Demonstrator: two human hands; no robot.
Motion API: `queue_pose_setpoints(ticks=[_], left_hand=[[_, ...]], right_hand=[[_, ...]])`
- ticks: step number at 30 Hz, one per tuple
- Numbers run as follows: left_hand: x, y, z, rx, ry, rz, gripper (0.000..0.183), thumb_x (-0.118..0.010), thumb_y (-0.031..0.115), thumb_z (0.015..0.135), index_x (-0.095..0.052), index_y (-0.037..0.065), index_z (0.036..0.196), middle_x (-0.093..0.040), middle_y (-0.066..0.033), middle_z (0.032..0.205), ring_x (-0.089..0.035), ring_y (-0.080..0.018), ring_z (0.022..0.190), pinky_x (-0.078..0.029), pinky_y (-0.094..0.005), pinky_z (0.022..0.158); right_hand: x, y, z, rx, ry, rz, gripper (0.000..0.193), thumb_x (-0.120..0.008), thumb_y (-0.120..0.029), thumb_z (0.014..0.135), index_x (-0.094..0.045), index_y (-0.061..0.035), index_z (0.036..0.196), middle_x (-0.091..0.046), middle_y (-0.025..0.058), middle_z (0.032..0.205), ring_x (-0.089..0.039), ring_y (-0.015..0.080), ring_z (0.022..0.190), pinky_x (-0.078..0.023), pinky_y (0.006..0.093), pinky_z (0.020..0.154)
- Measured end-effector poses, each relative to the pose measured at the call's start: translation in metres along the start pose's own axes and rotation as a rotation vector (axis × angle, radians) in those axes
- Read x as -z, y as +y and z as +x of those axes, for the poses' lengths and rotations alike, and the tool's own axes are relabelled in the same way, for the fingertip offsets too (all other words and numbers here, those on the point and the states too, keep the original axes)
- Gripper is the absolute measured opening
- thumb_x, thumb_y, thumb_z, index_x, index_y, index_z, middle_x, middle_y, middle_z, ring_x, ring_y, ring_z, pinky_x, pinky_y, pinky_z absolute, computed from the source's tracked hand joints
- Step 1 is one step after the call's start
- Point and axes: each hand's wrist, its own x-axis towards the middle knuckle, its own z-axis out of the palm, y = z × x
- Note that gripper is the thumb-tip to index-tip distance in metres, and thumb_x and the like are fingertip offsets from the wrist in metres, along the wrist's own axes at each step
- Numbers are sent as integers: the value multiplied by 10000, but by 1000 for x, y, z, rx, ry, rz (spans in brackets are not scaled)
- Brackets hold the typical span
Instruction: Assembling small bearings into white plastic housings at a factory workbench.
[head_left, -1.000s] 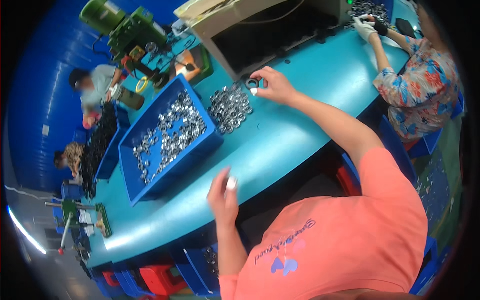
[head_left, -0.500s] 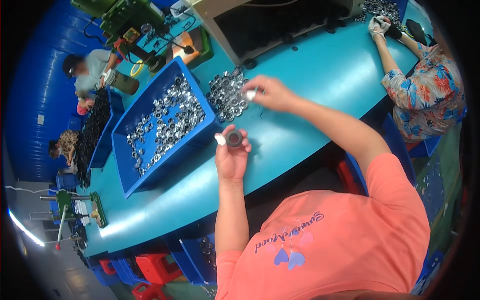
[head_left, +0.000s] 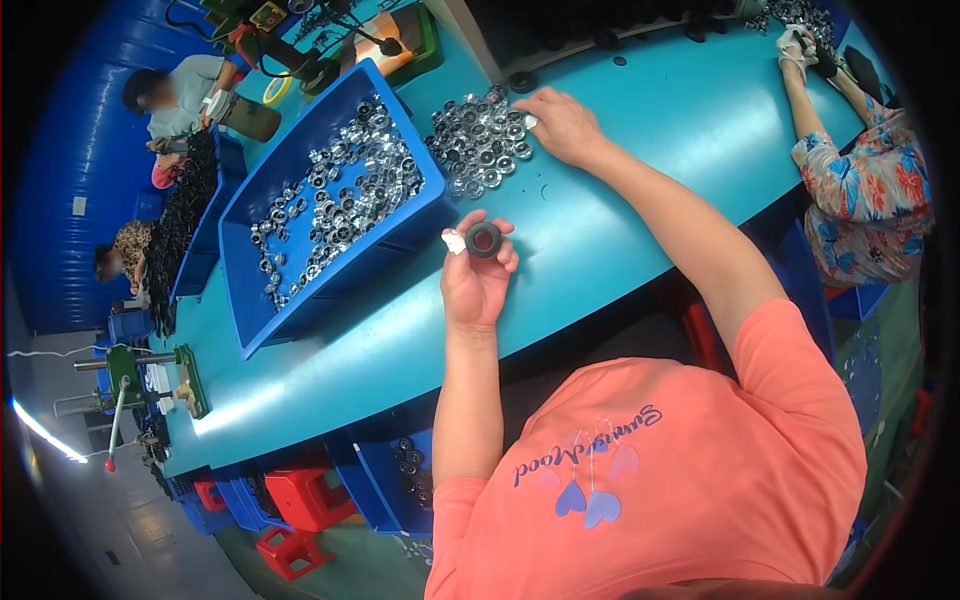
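Left hand (head_left: pixel 477 285) pinches a dark ring (head_left: pixel 484 240) at its fingertips, held up over the table (head_left: pixel 640 170), hole facing the eyes as if for a look. Right hand (head_left: pixel 562 125) lies on the loose pile of metal rings (head_left: pixel 480 145) at twelve o'clock, fingers curled at its edge; whether it holds one, I cannot tell. Blue bin (head_left: pixel 300 300) sits at ten o'clock, within reach.

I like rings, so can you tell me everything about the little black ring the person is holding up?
The black ring is small, round and thick, with a dark hole through its middle. It looks dull, maybe rubber or dark metal; the picture cannot settle which. The left hand pinches it at the fingertips, hole facing the camera, above the teal table. A small white bit sits beside it at the thumb.
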Motion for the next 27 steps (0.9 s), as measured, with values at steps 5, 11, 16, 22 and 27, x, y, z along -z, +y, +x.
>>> queue_pose_setpoints(ticks=[5,11,16,22,27], left_hand=[[1,-1,0,-11,-42,39,435,-395,414,1097,-550,94,1347,-607,-197,1197,-529,-210,820,-463,-344,728],[-4,-2,-2,-47,-29,73,457,-475,481,1059,-557,99,1296,-619,-188,1201,-599,-227,859,-541,-361,766],[4,-5,-5,-47,38,88,475,-503,513,1036,-612,66,1153,-663,-179,1115,-701,-254,889,-624,-361,771],[1,2,-8,16,100,52,521,-480,540,1038,-665,54,1009,-699,-175,1024,-685,-240,791,-593,-344,697],[2,-2,-3,0,90,40,490,-490,521,1045,-665,64,1025,-695,-175,1052,-609,-211,747,-506,-330,651]], right_hand=[[3,-4,-3,6,-10,-32,355,-629,-235,919,-681,-271,1268,-608,55,1259,-577,289,1200,-504,450,1013],[4,-8,-4,28,7,-65,372,-680,-237,890,-683,-300,1256,-610,45,1228,-584,300,1168,-523,452,977],[2,-6,-6,36,25,-72,347,-702,-260,877,-685,-238,1224,-615,47,1198,-597,295,1133,-529,454,949],[6,0,-4,-56,70,251,366,-725,-271,866,-667,-102,1185,-668,66,1105,-664,223,933,-548,367,827],[13,32,4,-241,55,720,426,-725,-326,871,-680,-62,1202,-703,92,1047,-658,162,914,-552,313,808]])
